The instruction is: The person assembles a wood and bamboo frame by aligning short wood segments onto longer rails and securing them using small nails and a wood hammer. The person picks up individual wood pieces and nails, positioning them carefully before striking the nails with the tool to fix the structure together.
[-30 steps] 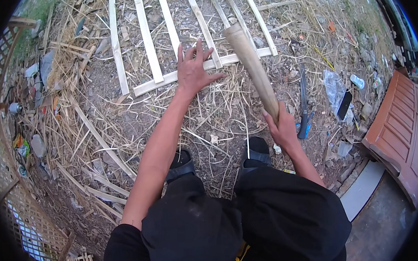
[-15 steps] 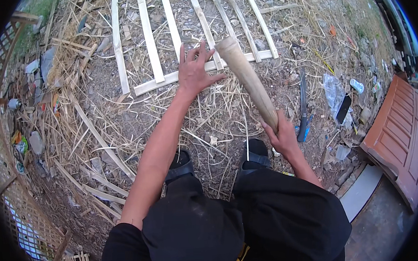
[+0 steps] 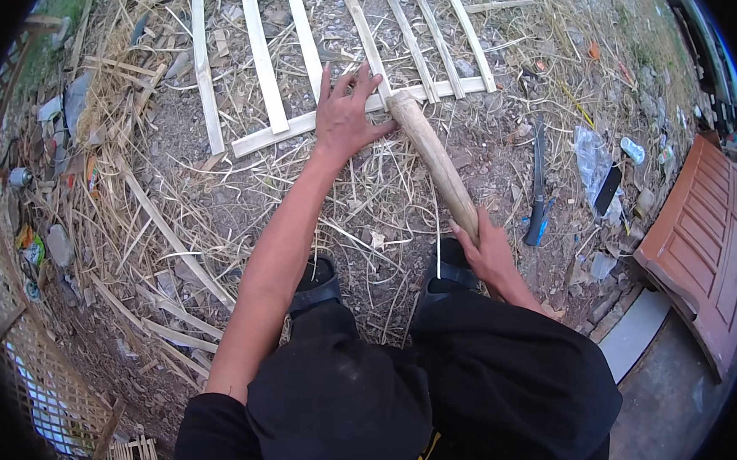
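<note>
My right hand [image 3: 491, 254] grips the near end of a thick wooden club [image 3: 438, 160]. The club's far end is down at a pale crosspiece strip [image 3: 295, 132], beside the foot of a wooden slat [image 3: 368, 40]. My left hand [image 3: 345, 120] lies over the crosspiece with its fingers spread, the fingertips by that slat and the thumb pointing toward the club. Several pale slats [image 3: 262, 59] run away from me, most with their near ends at the crosspiece. The leftmost slat [image 3: 206, 80] ends just left of it.
A long dark-bladed knife [image 3: 538, 182] lies on the ground to the right, near a clear plastic bag [image 3: 592, 161] and a can [image 3: 633, 150]. A brown panelled board [image 3: 698, 243] leans at far right. Shavings cover the ground; a woven lattice [image 3: 49, 393] stands at left.
The club's far end has swung down to the crosspiece beside my left hand. My right hand has dropped slightly nearer to me; my left hand stays at the slats.
</note>
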A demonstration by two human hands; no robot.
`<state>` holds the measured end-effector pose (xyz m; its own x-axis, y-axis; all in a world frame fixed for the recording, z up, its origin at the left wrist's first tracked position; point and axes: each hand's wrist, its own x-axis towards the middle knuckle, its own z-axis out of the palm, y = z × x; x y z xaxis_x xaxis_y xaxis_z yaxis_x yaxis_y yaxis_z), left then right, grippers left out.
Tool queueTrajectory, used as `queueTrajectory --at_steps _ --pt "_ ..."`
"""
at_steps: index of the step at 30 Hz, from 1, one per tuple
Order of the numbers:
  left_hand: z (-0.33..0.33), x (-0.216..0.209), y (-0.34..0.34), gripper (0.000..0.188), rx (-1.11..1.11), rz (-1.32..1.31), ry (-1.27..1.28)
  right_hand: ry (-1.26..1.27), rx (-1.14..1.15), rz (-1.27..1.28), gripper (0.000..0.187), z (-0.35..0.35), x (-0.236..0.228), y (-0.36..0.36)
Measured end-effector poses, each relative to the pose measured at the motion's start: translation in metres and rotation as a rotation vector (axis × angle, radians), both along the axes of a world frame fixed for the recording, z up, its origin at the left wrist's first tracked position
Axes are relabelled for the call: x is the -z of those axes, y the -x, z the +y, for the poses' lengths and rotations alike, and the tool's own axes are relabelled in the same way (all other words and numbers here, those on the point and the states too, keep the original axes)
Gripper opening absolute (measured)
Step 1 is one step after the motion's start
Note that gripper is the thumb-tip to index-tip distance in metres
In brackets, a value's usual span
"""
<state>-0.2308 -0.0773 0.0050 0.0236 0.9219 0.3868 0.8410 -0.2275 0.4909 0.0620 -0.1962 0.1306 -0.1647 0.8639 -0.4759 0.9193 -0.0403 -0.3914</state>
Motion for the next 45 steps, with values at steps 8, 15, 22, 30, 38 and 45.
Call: queueTrajectory --at_steps 8,15,22,30,38,45 --pt "-0.002 0.001 0.009 0.083 0.010 0.043 0.013 0.092 0.088 0.063 0.044 -0.007 -0.016 0.021" --pt "-0.007 0.008 0.016 0.090 0.028 0.069 0.004 0.154 0.150 0.101 0.045 -0.028 -0.020 0.017" --pt "0.003 -0.002 0.005 0.097 0.026 0.072 0.028 0.102 0.133 0.086 0.046 0.021 -0.005 0.044" --pt "-0.009 0.006 0.021 0.092 0.011 0.079 0.011 0.186 0.153 0.125 0.045 -0.015 -0.045 0.033" --pt "0.000 0.006 0.005 0.085 0.030 0.063 0.026 0.280 0.252 0.132 0.048 -0.003 -0.031 0.037" --pt "-0.006 0.007 0.019 0.088 0.027 0.069 0.019 0.264 0.231 0.167 0.049 -0.021 -0.041 0.031"
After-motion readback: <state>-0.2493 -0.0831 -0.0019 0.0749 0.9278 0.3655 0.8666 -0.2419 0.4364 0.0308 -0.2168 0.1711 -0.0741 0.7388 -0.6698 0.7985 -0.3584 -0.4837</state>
